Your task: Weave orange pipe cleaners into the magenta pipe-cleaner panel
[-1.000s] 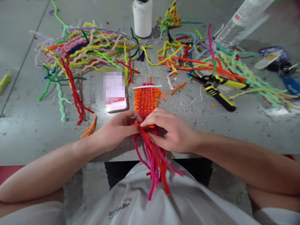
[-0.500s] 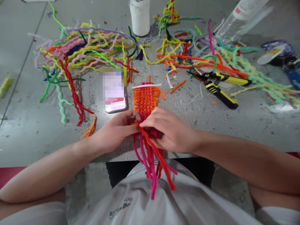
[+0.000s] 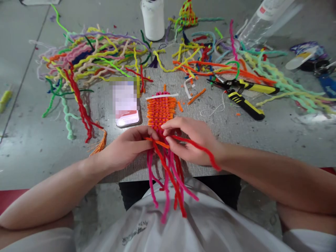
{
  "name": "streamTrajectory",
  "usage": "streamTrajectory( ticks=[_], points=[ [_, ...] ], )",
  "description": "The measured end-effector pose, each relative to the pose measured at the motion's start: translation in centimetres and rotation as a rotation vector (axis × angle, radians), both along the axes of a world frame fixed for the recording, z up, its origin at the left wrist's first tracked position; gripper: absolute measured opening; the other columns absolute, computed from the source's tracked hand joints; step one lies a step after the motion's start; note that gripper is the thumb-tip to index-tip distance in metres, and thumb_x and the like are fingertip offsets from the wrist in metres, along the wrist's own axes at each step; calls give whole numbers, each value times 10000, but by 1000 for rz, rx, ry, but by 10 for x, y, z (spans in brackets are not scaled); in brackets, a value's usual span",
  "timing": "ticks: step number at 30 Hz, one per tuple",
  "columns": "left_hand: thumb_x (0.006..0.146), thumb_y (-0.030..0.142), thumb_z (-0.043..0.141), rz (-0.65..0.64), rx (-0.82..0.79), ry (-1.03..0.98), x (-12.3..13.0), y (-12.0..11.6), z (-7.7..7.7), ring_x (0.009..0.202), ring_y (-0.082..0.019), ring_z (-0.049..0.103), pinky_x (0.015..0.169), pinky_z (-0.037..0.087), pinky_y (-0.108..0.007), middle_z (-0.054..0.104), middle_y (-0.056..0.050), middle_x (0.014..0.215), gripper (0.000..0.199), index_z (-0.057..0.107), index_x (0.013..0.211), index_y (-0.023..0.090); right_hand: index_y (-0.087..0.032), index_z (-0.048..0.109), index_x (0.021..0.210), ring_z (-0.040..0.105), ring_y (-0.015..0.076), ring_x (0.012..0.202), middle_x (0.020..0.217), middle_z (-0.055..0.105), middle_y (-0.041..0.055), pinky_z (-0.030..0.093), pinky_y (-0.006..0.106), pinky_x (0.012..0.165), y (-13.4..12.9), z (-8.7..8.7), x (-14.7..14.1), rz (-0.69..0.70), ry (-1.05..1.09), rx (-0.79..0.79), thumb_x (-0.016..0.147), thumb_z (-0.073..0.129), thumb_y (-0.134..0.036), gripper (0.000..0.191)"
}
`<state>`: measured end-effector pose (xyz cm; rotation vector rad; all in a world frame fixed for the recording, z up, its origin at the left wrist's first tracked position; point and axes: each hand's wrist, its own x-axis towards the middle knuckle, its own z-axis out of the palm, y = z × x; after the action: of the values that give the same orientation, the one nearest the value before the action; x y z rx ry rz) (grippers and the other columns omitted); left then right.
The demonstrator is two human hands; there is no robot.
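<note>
A woven strip of orange and pink pipe cleaners (image 3: 161, 110) lies on the table before me, its long loose pink and red ends hanging over the near edge. At its lower left, my left hand (image 3: 133, 141) pinches an orange pipe cleaner (image 3: 162, 143) that crosses the loose ends. My right hand (image 3: 195, 140) is at the strip's lower right, fingers curled round a red pipe cleaner (image 3: 199, 146) that lies back across the hand. Another red pipe cleaner (image 3: 168, 171) hangs down between the hands. The fingertips partly hide the bottom rows of the weave.
A phone (image 3: 127, 119) lies left of the strip. Black-and-yellow pliers (image 3: 241, 92) lie to the right. Heaps of coloured pipe cleaners (image 3: 91, 56) spread behind, with a white bottle (image 3: 153, 21) and a clear plastic bottle (image 3: 258, 22). Orange offcuts (image 3: 196, 96) are scattered near the strip.
My right hand has opened a little and lifted one red pipe cleaner rightward over itself. More of the orange pipe cleaner now shows between the hands. My left hand keeps its pinch.
</note>
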<state>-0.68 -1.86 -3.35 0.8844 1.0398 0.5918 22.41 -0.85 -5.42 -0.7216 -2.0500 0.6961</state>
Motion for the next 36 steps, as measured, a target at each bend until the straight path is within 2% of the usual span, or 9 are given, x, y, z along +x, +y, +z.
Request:
streamTrajectory(
  ticks=[4, 7, 11, 15, 20, 24, 27, 31, 36],
  points=[
    [817, 266, 868, -46, 65, 40, 1, -1, -2, 752, -145, 695, 721, 558, -273, 735, -27, 831, 185, 736, 887, 157, -233, 622, 1195, 755, 131, 855, 1021, 780, 5, 610, 266, 779, -1, -1, 0, -27, 149, -153, 939, 713, -140, 286],
    [824, 306, 895, -57, 112, 34, 2, -2, -3, 805, -154, 714, 774, 590, -294, 749, -30, 893, 259, 713, 935, 159, -213, 629, 1177, 756, 136, 880, 1048, 782, 31, 616, 268, 788, 0, 0, 0, 71, 177, -157, 941, 727, -150, 263],
    [821, 302, 916, -65, 175, 27, 0, -3, -4, 908, -172, 746, 840, 610, -303, 765, -35, 1025, 352, 658, 1025, 175, -211, 634, 1130, 750, 160, 943, 1050, 783, 37, 592, 293, 839, 3, 3, 2, 139, 120, -69, 927, 731, -122, 242],
    [922, 343, 822, -116, 232, 73, -2, -2, -4, 931, -189, 753, 868, 616, -332, 776, -74, 1088, 303, 676, 1124, 172, -202, 639, 1034, 690, 176, 891, 1004, 755, 52, 546, 320, 801, 7, 0, 1, 100, 23, -70, 938, 767, -198, 160],
    [909, 308, 802, -159, 230, 176, -2, -1, -1, 966, -190, 747, 912, 602, -330, 796, -64, 1075, 232, 743, 1084, 168, -206, 616, 816, 590, 213, 847, 852, 725, 56, 489, 368, 796, 11, -4, 2, 152, -112, -72, 910, 760, -197, 172],
    [861, 250, 806, -167, 174, 171, -2, -2, 1, 849, -158, 727, 800, 580, -284, 793, -37, 963, 215, 747, 1049, 164, -188, 677, 897, 614, 247, 918, 924, 765, 74, 484, 419, 856, 11, -3, 5, 209, -136, -46, 869, 751, -138, 93],
    [808, 203, 816, -169, 168, 168, -2, -2, 1, 797, -135, 691, 731, 541, -246, 761, -8, 895, 216, 714, 995, 165, -186, 691, 938, 627, 246, 930, 944, 780, 69, 476, 434, 877, 11, -1, 6, 241, -125, 3, 917, 705, -132, 59],
    [798, 186, 796, -179, 169, 182, -1, -1, 2, 755, -116, 650, 700, 514, -235, 723, 17, 850, 215, 672, 973, 170, -193, 689, 974, 628, 233, 939, 960, 786, 50, 477, 428, 891, 13, 1, 8, 266, -116, 17, 900, 659, -60, 154],
    [816, 251, 832, -176, 193, 171, -2, 0, 3, 794, -140, 669, 729, 528, -264, 736, -10, 895, 236, 673, 971, 171, -201, 703, 1094, 659, 206, 989, 1028, 734, 61, 531, 371, 901, 12, 3, 9, 297, -57, -129, 868, 673, -48, 275]
  ],
)
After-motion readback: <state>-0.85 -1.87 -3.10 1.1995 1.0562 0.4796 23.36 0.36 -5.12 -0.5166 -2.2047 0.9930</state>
